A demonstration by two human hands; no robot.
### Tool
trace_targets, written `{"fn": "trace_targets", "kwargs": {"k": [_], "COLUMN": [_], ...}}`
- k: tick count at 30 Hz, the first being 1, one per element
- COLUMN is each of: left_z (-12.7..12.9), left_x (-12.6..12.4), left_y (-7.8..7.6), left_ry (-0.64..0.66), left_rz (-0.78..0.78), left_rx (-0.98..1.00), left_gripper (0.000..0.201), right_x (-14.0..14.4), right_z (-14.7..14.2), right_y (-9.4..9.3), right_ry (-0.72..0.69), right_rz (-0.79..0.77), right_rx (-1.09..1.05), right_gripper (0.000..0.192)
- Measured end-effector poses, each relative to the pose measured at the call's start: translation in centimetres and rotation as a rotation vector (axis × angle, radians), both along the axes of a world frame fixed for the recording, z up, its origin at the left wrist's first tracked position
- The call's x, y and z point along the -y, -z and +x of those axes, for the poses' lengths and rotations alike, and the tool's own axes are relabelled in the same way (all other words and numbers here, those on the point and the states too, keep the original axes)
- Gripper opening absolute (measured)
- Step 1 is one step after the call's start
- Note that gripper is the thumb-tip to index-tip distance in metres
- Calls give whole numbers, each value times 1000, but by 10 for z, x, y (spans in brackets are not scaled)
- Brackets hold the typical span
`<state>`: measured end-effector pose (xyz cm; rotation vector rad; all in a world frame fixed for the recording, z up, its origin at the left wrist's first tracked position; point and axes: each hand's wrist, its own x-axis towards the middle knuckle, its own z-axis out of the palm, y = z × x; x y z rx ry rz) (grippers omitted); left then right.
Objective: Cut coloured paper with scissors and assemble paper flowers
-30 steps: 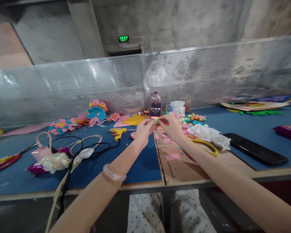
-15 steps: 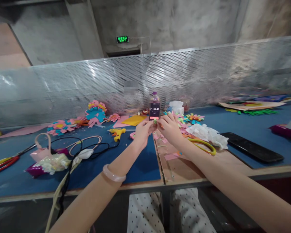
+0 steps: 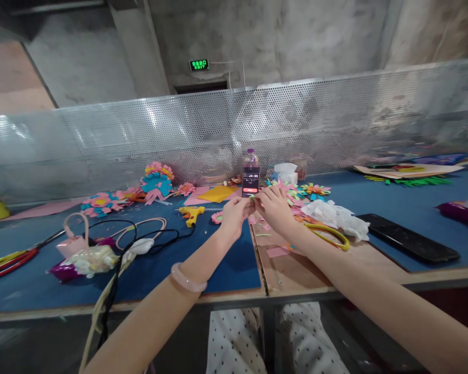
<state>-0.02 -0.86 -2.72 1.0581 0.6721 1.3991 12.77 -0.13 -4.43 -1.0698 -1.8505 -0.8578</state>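
Observation:
My left hand (image 3: 236, 214) and my right hand (image 3: 276, 209) meet at the middle of the table, fingertips pinched together. Between them shows a small green paper piece (image 3: 251, 198), mostly hidden by the fingers. Just behind stands a bottle with a purple cap (image 3: 251, 161), a phone (image 3: 250, 181) with a running timer leaning on its front. A yellow glue gun (image 3: 191, 214) lies to the left of my left hand, near a small pink paper flower (image 3: 217, 217). Yellow-handled scissors (image 3: 329, 235) rest by my right forearm.
Paper flowers (image 3: 156, 183) and coloured sheets (image 3: 217, 194) line the back left. Cables (image 3: 119, 259) run over the front left edge. Crumpled tissue (image 3: 337, 218) and a black phone (image 3: 408, 238) lie to the right. A perforated metal screen (image 3: 315, 124) closes off the back.
The whole view has shifted slightly, so things sit a little further right. My hands stay together, and less of the green paper piece shows between the fingers.

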Motion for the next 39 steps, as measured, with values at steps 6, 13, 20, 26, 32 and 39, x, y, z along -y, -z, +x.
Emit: {"fn": "trace_targets", "kwargs": {"k": [6,13,20,26,32,39], "left_z": [0,-2,-2,0,-1,-11], "left_x": [-1,0,-1,4,-2,-8], "left_y": [2,1,0,-2,-1,-3], "left_ry": [-15,43,15,-21,-60,-78], "left_rz": [6,13,16,19,110,184], "left_rx": [-28,-40,-56,-69,-148,-236], "left_gripper": [18,24,22,22,20,21], "right_x": [-3,1,3,4,9,6], "right_z": [4,9,6,6,1,1], "right_y": [-2,-4,-4,-2,-3,-4], "right_ry": [-106,-129,-93,-17,-152,-489], "right_rz": [-48,-49,-44,-2,-77,-378], "right_rx": [-108,-49,-72,29,-128,-505], "right_gripper": [11,13,14,14,13,13]}}
